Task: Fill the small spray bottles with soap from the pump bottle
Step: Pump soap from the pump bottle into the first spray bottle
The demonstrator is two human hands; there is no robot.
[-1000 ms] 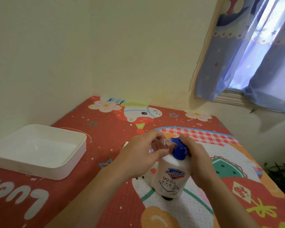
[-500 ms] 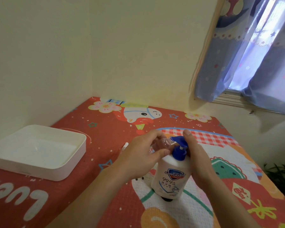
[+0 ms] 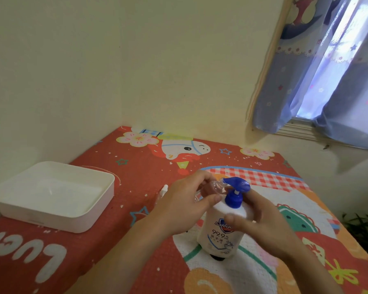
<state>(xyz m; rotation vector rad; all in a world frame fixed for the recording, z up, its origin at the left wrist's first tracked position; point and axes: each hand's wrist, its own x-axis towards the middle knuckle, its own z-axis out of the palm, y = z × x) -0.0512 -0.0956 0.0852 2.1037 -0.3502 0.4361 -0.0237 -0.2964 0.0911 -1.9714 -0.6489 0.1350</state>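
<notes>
- White plastic tray (image 3: 51,196): sitting at the left edge of the red cartoon-print mat (image 3: 136,177), just beside the wall, well apart from the hands.
- Small white-tipped item (image 3: 164,188): lying on the mat and showing just past the left hand; too little is showing to tell what it is.
- Left hand (image 3: 182,205): pinching a small clear spray bottle (image 3: 215,186) between thumb and curled fingers, holding its mouth up against the pump spout.
- Pump bottle (image 3: 222,228): standing upright on the mat between the two hands; white body with a printed label, blue pump head (image 3: 236,187) sitting raised, its spout pointing left and touching the small bottle.
- Right hand (image 3: 261,225): wrapping round the right side of the pump bottle's body, thumb lying across the label, fingers curling behind.
- Blue patterned curtain (image 3: 319,71): hanging over the window at the upper right.
</notes>
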